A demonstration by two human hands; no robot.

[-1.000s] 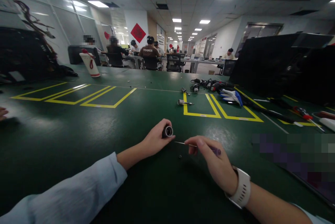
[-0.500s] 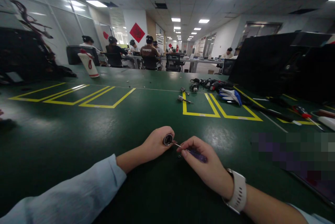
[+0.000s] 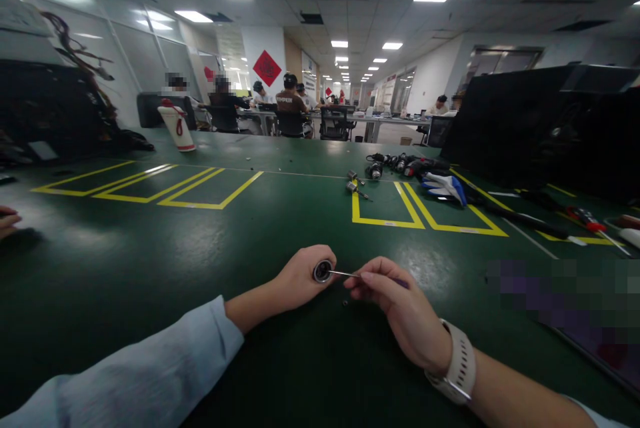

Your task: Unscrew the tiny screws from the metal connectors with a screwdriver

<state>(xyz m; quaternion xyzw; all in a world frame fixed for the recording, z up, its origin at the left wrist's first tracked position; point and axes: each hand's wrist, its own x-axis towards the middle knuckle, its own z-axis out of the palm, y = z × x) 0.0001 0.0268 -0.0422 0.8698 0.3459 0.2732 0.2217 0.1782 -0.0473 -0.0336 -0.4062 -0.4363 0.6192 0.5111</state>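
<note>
My left hand (image 3: 305,276) is wrapped round a round metal part (image 3: 323,271), its open, ring-shaped end turned toward me. Dark inner pieces show inside the ring; the rest is hidden in the fist. With its fingers closed, my right hand (image 3: 393,301) grips a small screwdriver (image 3: 401,283) by its purple handle. The thin shaft points left, and its tip reaches the opening of the metal part. On the green table just below the hands lies a tiny dark piece (image 3: 345,303), too small to name.
Two small metal parts with shafts (image 3: 358,187) lie beyond my hands. Farther right are a blue-and-white glove (image 3: 444,188), a red-handled screwdriver (image 3: 590,220) and dark tools. A white cup (image 3: 177,127) stands back left. Another person's hand (image 3: 8,221) rests at the left edge.
The screwdriver has swung from a slant to nearly level, and its tip now meets the ring's opening. My right hand has turned with it. The view has shifted slightly.
</note>
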